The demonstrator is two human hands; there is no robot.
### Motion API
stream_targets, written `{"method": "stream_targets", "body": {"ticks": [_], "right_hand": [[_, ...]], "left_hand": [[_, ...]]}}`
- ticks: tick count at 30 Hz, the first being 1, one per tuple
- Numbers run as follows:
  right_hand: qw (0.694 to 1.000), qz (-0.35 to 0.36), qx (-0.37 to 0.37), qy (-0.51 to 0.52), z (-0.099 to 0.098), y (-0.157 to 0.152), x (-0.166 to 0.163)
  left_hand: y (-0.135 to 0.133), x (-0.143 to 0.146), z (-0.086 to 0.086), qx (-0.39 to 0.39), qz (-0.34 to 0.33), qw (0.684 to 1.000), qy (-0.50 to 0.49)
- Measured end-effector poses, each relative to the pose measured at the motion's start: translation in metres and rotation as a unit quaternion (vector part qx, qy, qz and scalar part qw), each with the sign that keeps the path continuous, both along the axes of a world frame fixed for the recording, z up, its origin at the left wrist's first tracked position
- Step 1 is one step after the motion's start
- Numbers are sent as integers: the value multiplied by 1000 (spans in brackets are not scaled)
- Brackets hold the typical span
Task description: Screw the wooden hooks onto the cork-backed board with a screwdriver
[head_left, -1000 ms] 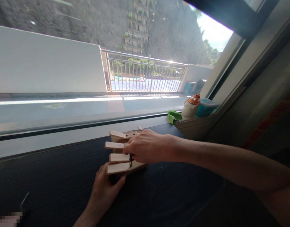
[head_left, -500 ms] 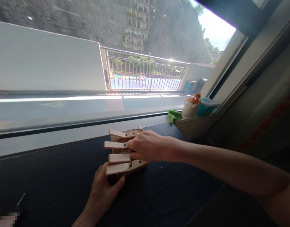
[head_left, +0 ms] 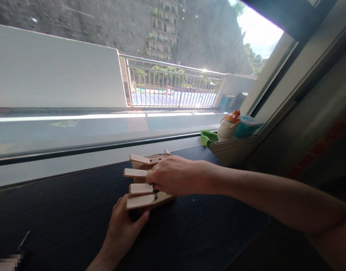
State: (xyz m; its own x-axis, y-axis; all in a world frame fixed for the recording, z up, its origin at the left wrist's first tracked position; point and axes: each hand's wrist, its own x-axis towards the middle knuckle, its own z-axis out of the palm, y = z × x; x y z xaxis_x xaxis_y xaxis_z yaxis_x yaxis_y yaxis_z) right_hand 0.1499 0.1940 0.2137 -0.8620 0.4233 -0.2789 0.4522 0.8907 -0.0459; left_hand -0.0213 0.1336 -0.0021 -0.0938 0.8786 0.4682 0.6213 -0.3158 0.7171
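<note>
On the dark table lies a wooden piece (head_left: 140, 200) with several finger-like slats fanning out to the left, dark round holes or screw heads showing on them. My left hand (head_left: 123, 227) is closed around its near edge, thumb along the front side and fingers behind the slat ends. Over the middle of the piece, my right hand (head_left: 173, 175) is bent down with fingers pinched together. A small dark metal part (head_left: 155, 191), like a bolt or a hex key end, stands on the nearest slat below those fingertips. My right palm hides the right portion of the wood.
A thin metal shaft (head_left: 25, 238), perhaps a screwdriver's, lies at the lower left beside a blurred patch. Past the table's far corner are a green cloth (head_left: 209, 137), a cream bottle with an orange top (head_left: 227, 126) and a teal container (head_left: 246, 127). The window (head_left: 76, 131) runs along the back.
My right hand has shifted slightly left and turned, covering more of the second slat and exposing more of the dark metal part. My left hand and the wooden piece stay in place.
</note>
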Motion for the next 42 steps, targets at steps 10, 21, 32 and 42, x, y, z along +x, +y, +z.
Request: {"method": "stream_targets", "body": {"ticks": [10, 21, 32, 42], "right_hand": [[992, -77, 93, 25, -16, 1, 4], [998, 26, 41, -50, -4, 0, -4], [994, -45, 102, 0, -17, 6, 5], [997, 7, 58, -46, 0, -5, -6]], "left_hand": [[1, -1, -3, 5, 3, 1000, 2], [0, -1, -3, 4, -6, 1000, 19], [2, -3, -6, 20, 1, 1000, 23], [2, -2, -6, 18, 1, 1000, 23]]}}
